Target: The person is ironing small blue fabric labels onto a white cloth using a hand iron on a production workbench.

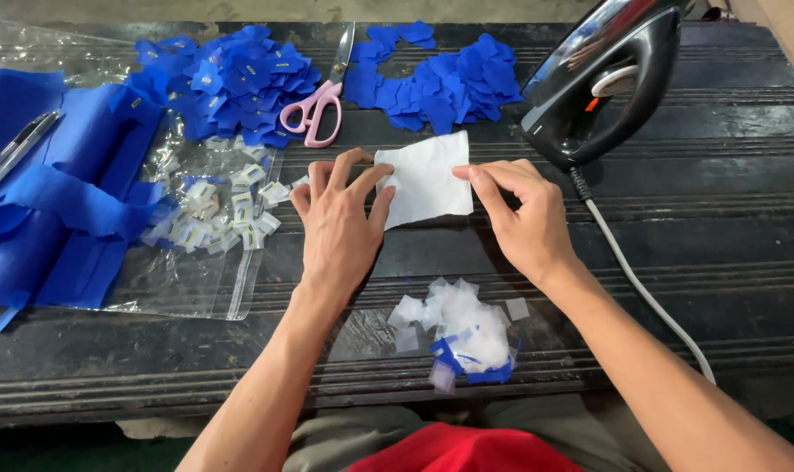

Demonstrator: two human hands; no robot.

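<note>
Two hands are working one white fabric square [426,177], which is lying flat on the dark slatted table [720,227], centre of view. Left hand [337,223] is pressing its fingers down on the square's left edge, fingers spread and flat, not curled around anything. Right hand [523,214] is pinching the right edge between thumb and forefinger; the other fingers are tucked loosely.

Progress, judging from how things are lying:
- Two piles of cut blue fabric pieces [231,83] and [440,83] are sitting along the far edge, so a good batch looks already cut.
- Pink-handled scissors [322,96] are lying between those piles, untouched.
- Small white tags [222,214] are spilling over a clear plastic bag [196,280] at left, looking like stock waiting to be used.
- White and blue offcuts [462,332] are heaped near the table's front edge, just below the hands.
- Black iron [606,79] is resting at upper right, cord [641,288] trailing toward the front; nobody is touching it.
- Uncut blue cloth [47,201] is bunched at far left with a pen [17,149] on it.

Square itself is looking whole and uncut, so I'd say this piece is only at the positioning stage.
</note>
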